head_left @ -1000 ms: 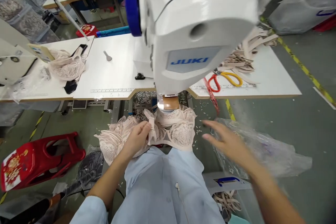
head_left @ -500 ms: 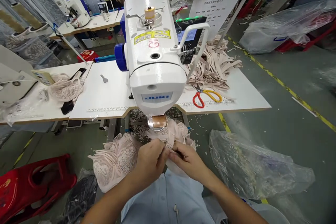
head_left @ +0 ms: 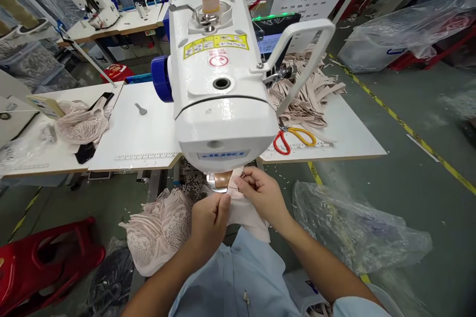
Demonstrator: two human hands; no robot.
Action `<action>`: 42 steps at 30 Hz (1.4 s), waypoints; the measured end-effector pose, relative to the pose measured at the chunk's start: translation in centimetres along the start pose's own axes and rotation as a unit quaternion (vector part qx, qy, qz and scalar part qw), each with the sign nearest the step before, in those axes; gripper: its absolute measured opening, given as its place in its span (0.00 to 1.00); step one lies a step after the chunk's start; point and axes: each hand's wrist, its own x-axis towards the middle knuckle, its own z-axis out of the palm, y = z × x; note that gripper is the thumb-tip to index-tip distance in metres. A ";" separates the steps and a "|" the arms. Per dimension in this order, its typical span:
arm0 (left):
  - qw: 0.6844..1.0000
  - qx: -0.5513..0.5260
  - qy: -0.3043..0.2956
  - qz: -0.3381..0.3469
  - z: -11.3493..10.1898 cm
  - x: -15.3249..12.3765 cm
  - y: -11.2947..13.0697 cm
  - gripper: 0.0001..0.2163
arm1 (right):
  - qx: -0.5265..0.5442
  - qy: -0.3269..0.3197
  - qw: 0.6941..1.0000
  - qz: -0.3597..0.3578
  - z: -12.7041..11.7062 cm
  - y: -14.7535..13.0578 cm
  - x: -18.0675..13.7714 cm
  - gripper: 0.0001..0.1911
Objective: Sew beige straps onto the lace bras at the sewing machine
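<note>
In front of me stands a white sewing machine. Just below its head, a pale pink bra hangs between my hands, partly hidden by them and by the machine. My left hand is closed, thumb and fingers pinching the fabric's near left edge. My right hand pinches a pale strap beside the needle area, its fingers closed. The needle itself is hidden under the machine head. A stack of lace bras lies to the left of my left hand.
Scissors with red and yellow handles lie on the white table, near a heap of pale straps. A plastic bag is on the floor at right. A red stool stands at lower left.
Both hands have shifted, the right one up towards the needle area with the strap. The hands are further apart, and the bra fabric now hangs below them. The view has moved closer to the machine.
</note>
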 end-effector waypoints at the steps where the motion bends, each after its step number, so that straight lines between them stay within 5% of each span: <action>1: 0.999 0.034 0.008 0.008 -0.3 0.1 -0.4 0.12 | -0.022 0.004 1.000 -0.009 -0.2 0.1 0.8 0.11; 7: 0.972 0.172 0.025 0.157 -1.3 0.9 -2.0 0.13 | -0.080 -0.040 0.994 -0.057 -1.3 1.0 4.6 0.08; 12: 0.943 0.260 0.049 0.201 -1.7 1.7 -1.5 0.14 | -0.095 -0.065 0.989 -0.091 -1.3 0.9 6.6 0.08; 20: 0.932 0.292 0.062 0.208 -2.1 2.3 -1.2 0.11 | -0.154 -0.082 0.978 -0.112 -1.0 -0.3 7.9 0.03; 42: 0.919 0.315 0.077 0.222 -2.2 2.7 -1.3 0.11 | -0.138 -0.053 0.985 -0.091 -0.5 -0.7 7.7 0.11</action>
